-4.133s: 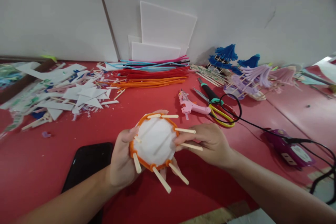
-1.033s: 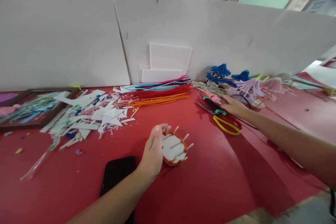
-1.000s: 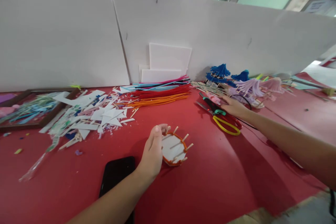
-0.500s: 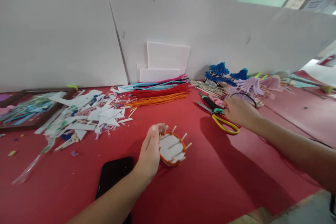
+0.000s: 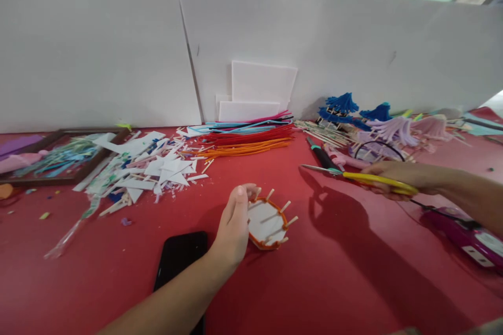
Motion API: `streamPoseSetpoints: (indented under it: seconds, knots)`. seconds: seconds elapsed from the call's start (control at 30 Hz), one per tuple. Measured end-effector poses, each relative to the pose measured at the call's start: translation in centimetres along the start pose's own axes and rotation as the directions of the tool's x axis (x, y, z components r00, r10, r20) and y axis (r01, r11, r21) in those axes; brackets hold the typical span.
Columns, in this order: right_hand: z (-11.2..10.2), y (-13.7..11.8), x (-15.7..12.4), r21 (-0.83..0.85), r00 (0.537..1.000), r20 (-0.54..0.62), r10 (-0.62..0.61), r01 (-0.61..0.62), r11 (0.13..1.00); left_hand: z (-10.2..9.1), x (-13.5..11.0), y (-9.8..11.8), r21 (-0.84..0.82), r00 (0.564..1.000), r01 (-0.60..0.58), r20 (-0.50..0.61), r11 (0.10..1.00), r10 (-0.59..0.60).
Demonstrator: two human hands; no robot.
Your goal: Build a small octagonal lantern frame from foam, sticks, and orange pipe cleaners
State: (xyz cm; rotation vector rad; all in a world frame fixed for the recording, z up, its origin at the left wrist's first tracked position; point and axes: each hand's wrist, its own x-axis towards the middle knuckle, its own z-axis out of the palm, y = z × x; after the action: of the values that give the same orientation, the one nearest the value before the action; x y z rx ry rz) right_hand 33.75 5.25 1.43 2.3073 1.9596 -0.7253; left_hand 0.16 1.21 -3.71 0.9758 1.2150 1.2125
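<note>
My left hand [image 5: 236,225] is closed on the left edge of a small white foam-board base [image 5: 265,225]. Orange pipe cleaner runs round the rim of this base, and several short wooden sticks stand up from it. On the right, my right hand [image 5: 387,175] grips a pair of scissors [image 5: 369,180] by the yellow handles. Their blades point left, held above the table, and cast a shadow on it. Just behind the blades lies a black and teal tool [image 5: 324,157]. Beside that is a pink object [image 5: 341,158], partly hidden.
Pipe cleaners [image 5: 251,138] lie in colour rows at the back. White scraps [image 5: 165,167] and a brown frame [image 5: 70,175] spread to the left. A black phone [image 5: 181,254] rests near my left forearm. Blue model roofs [image 5: 340,104] stand back right; a magenta power strip [image 5: 459,238] lies right.
My right hand has taken hold of the scissors and raised them off the table, moving right. The left hand keeps its grip on the base. The view has shifted slightly.
</note>
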Motion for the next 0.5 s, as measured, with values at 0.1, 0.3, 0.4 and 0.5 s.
streamPoseSetpoints:
  seconds: [0.1, 0.3, 0.4, 0.5]
  knots:
    - [1.3, -0.3, -0.8, 0.009, 0.999, 0.028, -0.04, 0.039, 0.999, -1.3, 1.1, 2.4, -0.014, 1.0, 0.011, 0.006, 1.0, -0.011]
    - [6.5, -3.2, -0.5, -0.154, 0.957, -0.249, -0.147, 0.11, 0.982, -3.6, 6.1, 7.6, 0.501, 0.925, -0.354, 0.063, 0.79, 0.374]
    - [8.0, -3.6, -0.3, -0.185, 0.915, -0.363, -0.177, 0.116, 0.976, -2.3, 9.2, 6.6, 0.69, 0.917, -0.385, 0.211, 0.613, 0.339]
    - [8.2, -3.1, -0.4, -0.169, 0.901, -0.392, -0.185, 0.127, 0.977, -0.2, 12.1, 4.6, 0.802, 0.894, -0.444, 0.367, 0.398, 0.258]
